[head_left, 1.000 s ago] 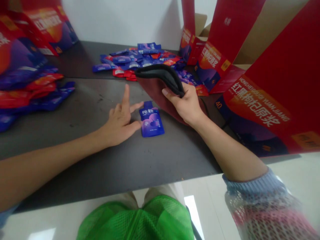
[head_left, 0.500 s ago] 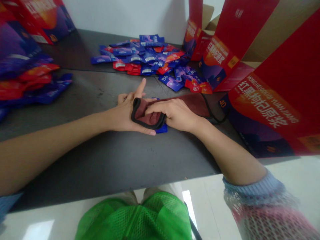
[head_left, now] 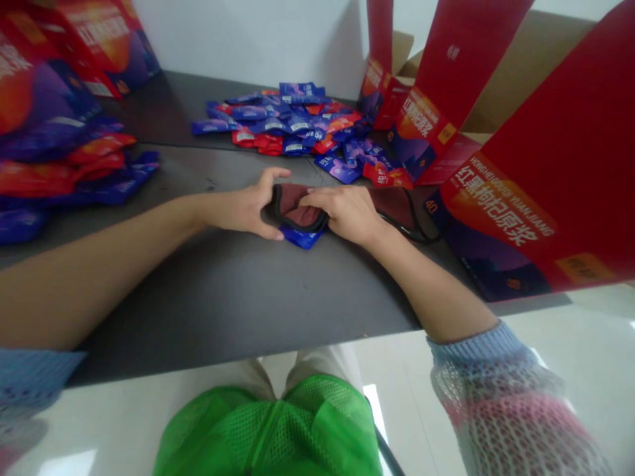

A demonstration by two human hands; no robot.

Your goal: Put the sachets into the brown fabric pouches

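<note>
A brown cloth (head_left: 394, 201) with black edging lies bunched on the grey table, its far end trailing right. My right hand (head_left: 350, 215) grips the cloth, fingers folded into it, and presses it down over a blue sachet (head_left: 303, 238). Only the sachet's near part pokes out from underneath. At the cloth's left edge is my left hand (head_left: 243, 206), thumb and fingers spread apart, with nothing visibly held in it. Its fingertips come close to the sachet and the cloth's border; whether they touch is unclear.
Behind my hands lies a heap of blue and red sachets (head_left: 297, 122). Another sachet pile (head_left: 94, 165) is on the left, beside red boxes (head_left: 106, 43). Tall open red cartons (head_left: 526, 211) stand along the right. The table's front edge runs just before my lap.
My left hand has drawn back leftward from under the cloth. The right hand still holds the cloth, and more of the blue sachet shows below it. The view has shifted slightly.
</note>
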